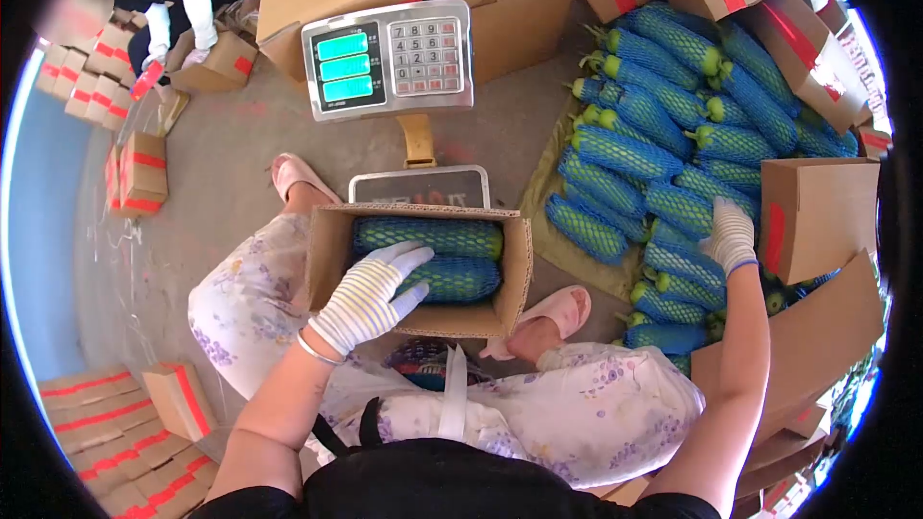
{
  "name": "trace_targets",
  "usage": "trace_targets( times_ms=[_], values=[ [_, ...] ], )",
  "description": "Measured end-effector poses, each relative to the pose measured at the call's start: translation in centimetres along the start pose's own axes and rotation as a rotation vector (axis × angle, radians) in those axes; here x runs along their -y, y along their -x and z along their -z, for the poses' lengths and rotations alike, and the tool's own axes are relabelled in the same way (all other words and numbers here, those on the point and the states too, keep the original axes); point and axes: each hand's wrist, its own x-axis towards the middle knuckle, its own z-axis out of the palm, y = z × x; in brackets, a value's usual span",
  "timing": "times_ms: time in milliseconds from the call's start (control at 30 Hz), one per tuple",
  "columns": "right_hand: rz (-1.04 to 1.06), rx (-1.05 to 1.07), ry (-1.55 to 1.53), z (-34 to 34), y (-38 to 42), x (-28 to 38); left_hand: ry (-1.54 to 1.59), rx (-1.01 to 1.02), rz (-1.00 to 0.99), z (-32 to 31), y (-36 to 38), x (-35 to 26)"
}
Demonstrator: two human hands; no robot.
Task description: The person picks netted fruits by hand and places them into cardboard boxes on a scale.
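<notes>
My left hand point(372, 296), in a striped knit glove, lies over an open cardboard box point(516, 274). Its fingers are spread and rest on the lower of two long green gourds point(452, 281), each in a blue foam net. The upper gourd point(433, 234) lies alongside it in the box. To the right, my right hand point(729, 235), gloved the same way, is at a pile of netted gourds. Its fingers and thumb are around the end of one netted gourd point(678, 209) that still lies in the pile; the fingertips are partly hidden.
A digital scale display point(387, 60) stands on a post behind the box, and the scale's platform point(420, 186) shows at the box's far edge. Cardboard boxes point(822, 216) ring the pile. Sealed boxes point(115, 423) are stacked left. Another person point(183, 10) handles a box at upper left.
</notes>
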Motion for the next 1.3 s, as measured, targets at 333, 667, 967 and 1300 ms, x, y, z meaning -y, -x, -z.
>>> trace_targets(
  times_ms=[333,667,967,1300],
  values=[
    [0.082,-0.262,-0.847,2.2,11.5,-0.2,-0.223,0.094,-0.009,0.1,1.2,1.5],
    [1.049,-0.356,-0.698,12.5,15.9,21.8,-0.185,0.199,0.025,2.9,3.8,-1.8],
    [0.974,-0.465,-0.509,11.7,14.2,21.4,-0.005,-0.205,0.024,6.9,7.6,0.3],
    [0.694,0.042,-0.683,5.5,13.9,16.2,-0.27,-0.388,0.143,9.1,4.1,4.1]
  ],
)
